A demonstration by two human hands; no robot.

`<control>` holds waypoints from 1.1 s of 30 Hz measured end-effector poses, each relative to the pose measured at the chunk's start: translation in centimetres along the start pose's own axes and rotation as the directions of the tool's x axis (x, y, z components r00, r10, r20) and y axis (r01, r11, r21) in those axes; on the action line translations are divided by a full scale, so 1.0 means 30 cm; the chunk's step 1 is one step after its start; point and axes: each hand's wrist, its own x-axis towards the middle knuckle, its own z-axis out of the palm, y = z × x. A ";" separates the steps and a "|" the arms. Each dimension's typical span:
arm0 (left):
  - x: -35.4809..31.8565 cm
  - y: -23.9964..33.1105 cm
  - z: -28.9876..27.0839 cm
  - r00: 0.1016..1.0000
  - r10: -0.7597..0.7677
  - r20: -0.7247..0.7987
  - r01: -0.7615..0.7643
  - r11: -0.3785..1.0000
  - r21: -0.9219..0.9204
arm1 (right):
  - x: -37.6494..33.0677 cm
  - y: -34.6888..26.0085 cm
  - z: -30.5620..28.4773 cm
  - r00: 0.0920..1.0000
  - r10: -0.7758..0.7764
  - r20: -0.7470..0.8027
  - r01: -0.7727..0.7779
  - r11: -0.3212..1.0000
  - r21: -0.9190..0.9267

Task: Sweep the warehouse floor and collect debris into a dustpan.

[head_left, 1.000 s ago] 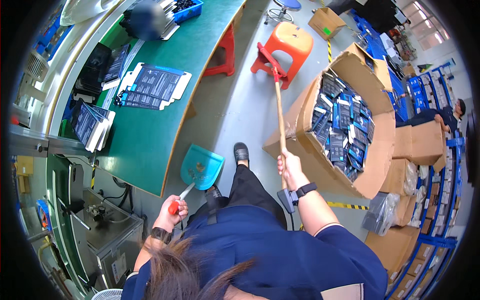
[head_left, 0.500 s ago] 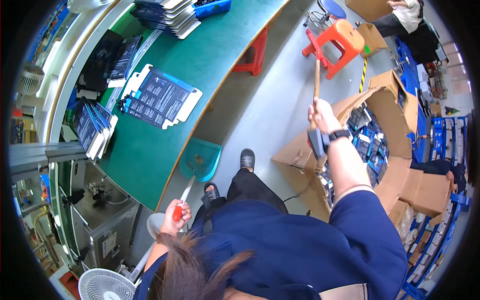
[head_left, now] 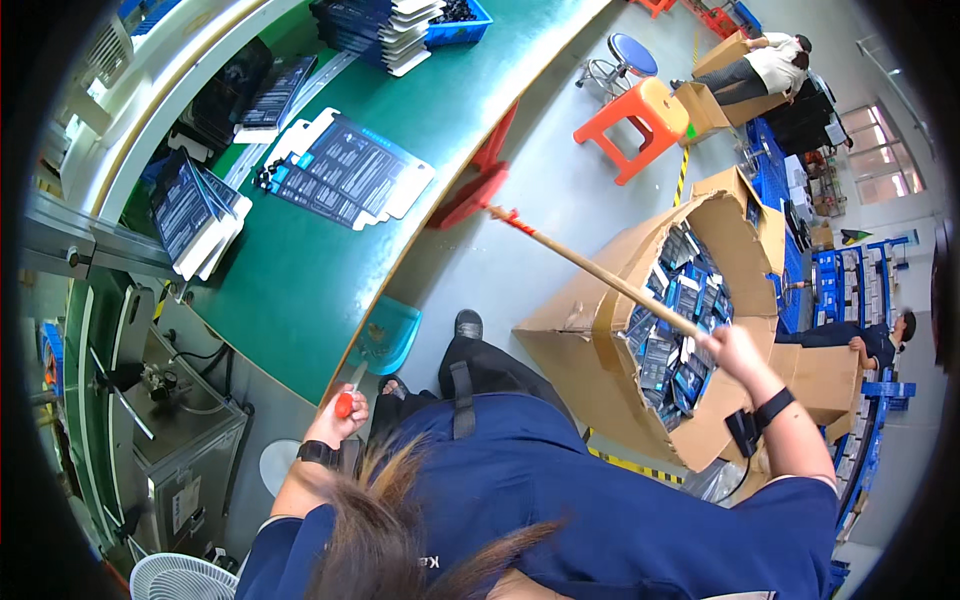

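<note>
My right hand is closed around the end of a broom's wooden handle, over the open carton. The broom slants away to the left, and its red head is at the table's long edge, partly beneath it. My left hand grips a dustpan's handle, whose red end sticks out of the fist. The teal dustpan is low beside the table edge, near my feet, partly hidden by the tabletop. Dark straps are on both my wrists, with a small dark box at the right one.
A large torn carton of blue-black boxes stands at my right. On the green table lie a flattened printed box and stacked cartons. An orange stool and blue round stool stand ahead. Two people are beyond, at the right.
The broom has swung leftward, bringing its head from beside the orange stool to the table edge. My right hand has moved right and nearer. My left hand still grips the dustpan.
</note>
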 end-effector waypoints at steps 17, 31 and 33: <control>0.047 -0.115 0.080 0.943 0.115 -0.312 -0.086 0.991 0.105 | 0.912 -0.644 0.021 0.859 -0.198 0.472 0.344 0.906 -0.247; 0.246 -0.181 0.234 0.990 -0.101 -0.098 0.092 0.991 -0.096 | 1.567 -0.052 0.054 0.965 -0.239 0.109 0.263 0.882 -0.392; 0.277 -0.168 0.298 0.985 -0.040 -0.169 0.024 0.995 -0.096 | 1.546 -0.005 0.012 0.979 -0.188 0.075 0.202 0.911 -0.361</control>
